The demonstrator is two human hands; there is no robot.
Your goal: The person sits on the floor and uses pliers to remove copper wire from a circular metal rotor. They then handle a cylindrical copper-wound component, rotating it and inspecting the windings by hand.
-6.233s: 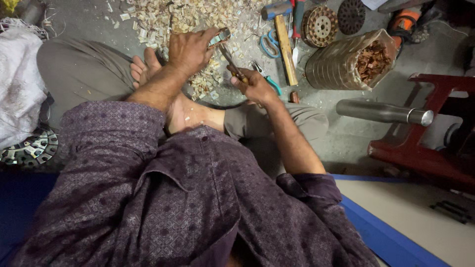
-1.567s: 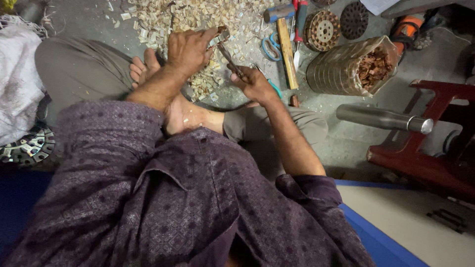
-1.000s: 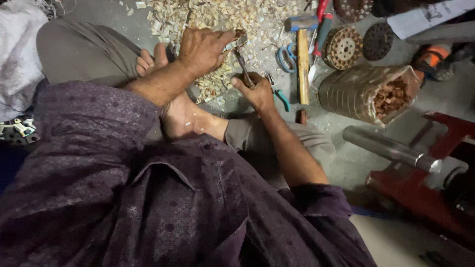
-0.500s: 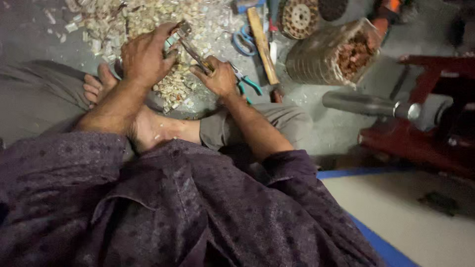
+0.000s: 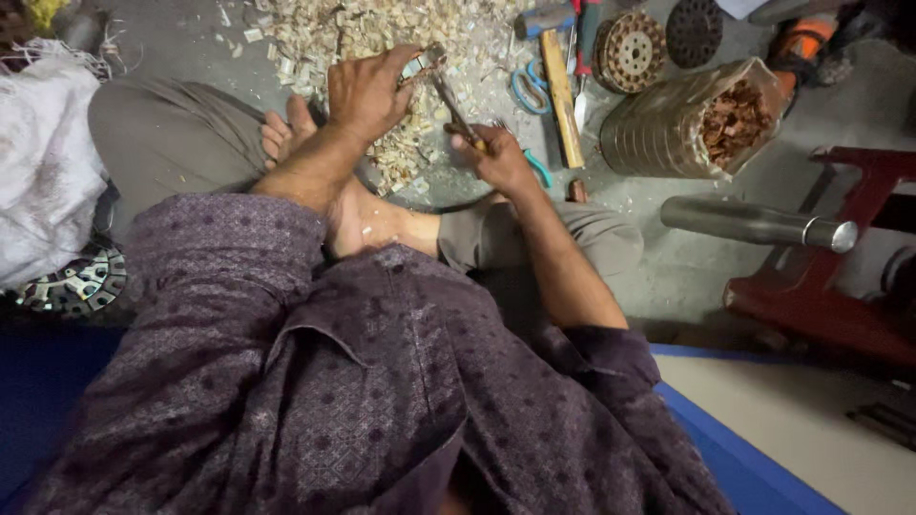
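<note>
Sitting cross-legged on the floor [image 5: 668, 277], a person in a patterned purple shirt works over a pile of pale scraps [image 5: 382, 38], seen from the head camera looking straight down. The left hand [image 5: 367, 91] is curled shut around a small metal piece [image 5: 420, 65], held at the fingertips just above the scraps. The right hand [image 5: 496, 157] is closed on the handle of a thin metal tool [image 5: 448, 100], whose shaft slants up to touch that small piece; what kind of tool it is cannot be told. Both hands hover near the person's bare foot [image 5: 286, 133], which rests beside the scrap pile. Blue-handled scissors [image 5: 530, 91] lie on the floor just beyond the right hand, next to a long wooden stick [image 5: 561, 95]. Farther right stands a ridged metal cylinder [image 5: 668, 129] lying on its side, its open end packed with copper-coloured windings [image 5: 735, 119]. Two round slotted discs [image 5: 634, 48] lie near the top edge. A shiny steel rod [image 5: 754, 224] lies across a dark red frame [image 5: 840, 286] at the right, well apart from the hands. A white sack [image 5: 43, 200] sits at the far left.
</note>
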